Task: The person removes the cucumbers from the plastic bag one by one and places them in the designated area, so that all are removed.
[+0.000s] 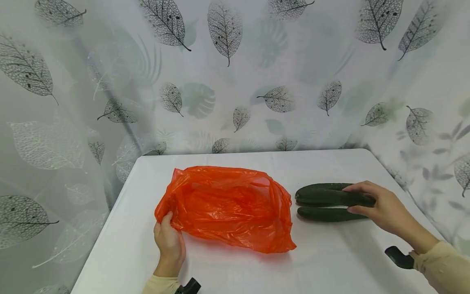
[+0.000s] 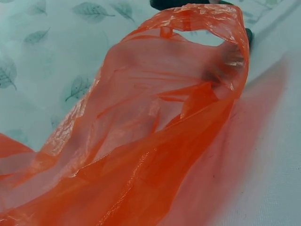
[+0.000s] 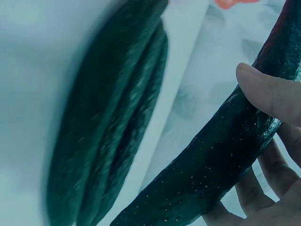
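Observation:
A crinkled orange plastic bag (image 1: 227, 204) lies in the middle of the white table. My left hand (image 1: 169, 245) holds its left edge, the thumb on top of the plastic; the other fingers are partly hidden. In the left wrist view the bag (image 2: 160, 108) fills much of the picture, its far loop raised. To the right of the bag, my right hand (image 1: 382, 206) grips a dark green cucumber (image 3: 202, 155) near its right end, thumb on one side and fingers on the other. More cucumbers (image 3: 103, 122) lie beside it, one of them the front cucumber (image 1: 330, 214).
The white table (image 1: 235, 273) has its back edge against a leaf-patterned curtain (image 1: 242, 81), which also hangs along both sides. A black strap piece (image 1: 400, 258) sticks out at the right wrist and another black piece (image 1: 189, 286) at the left wrist.

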### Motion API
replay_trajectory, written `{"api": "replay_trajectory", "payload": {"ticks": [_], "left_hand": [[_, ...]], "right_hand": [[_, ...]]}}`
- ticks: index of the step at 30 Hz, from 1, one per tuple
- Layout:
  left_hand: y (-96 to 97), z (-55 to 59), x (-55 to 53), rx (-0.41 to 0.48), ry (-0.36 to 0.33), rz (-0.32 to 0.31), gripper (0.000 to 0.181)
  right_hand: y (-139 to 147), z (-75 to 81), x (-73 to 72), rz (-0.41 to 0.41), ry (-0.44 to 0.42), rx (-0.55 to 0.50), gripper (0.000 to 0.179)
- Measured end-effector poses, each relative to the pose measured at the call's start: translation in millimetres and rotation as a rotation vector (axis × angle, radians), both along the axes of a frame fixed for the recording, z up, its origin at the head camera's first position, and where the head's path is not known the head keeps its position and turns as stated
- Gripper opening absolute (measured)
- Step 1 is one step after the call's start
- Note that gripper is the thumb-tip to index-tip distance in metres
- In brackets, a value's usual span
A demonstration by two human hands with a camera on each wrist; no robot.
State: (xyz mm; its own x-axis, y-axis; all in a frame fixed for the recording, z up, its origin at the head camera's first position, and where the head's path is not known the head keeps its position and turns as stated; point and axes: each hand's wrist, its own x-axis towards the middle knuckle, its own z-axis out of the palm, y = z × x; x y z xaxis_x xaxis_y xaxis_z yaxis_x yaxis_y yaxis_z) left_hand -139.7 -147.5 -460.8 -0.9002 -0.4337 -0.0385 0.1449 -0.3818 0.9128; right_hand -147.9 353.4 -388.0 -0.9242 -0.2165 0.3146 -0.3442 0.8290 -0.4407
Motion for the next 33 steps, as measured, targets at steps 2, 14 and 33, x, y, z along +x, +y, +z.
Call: {"api": "replay_trajectory", "payload": {"ticks": [2, 14, 33], "left_hand": [[0.4, 0.2, 0.1, -0.003, -0.001, -0.001, 0.044], [1.8, -3.5, 1.0, -0.011, -0.002, -0.010, 0.043], [5.9, -5.7, -0.8, -0.009, -0.009, 0.019, 0.044]], "right_hand": [[5.8, -4.1, 1.6, -0.015, 0.026, 0.049, 0.051], [25.6, -41.3, 11.6, 0.001, -0.038, 0.121, 0.054], [30.1, -77.8, 19.1, -0.005, -0.066, 0.152, 0.051]]}}
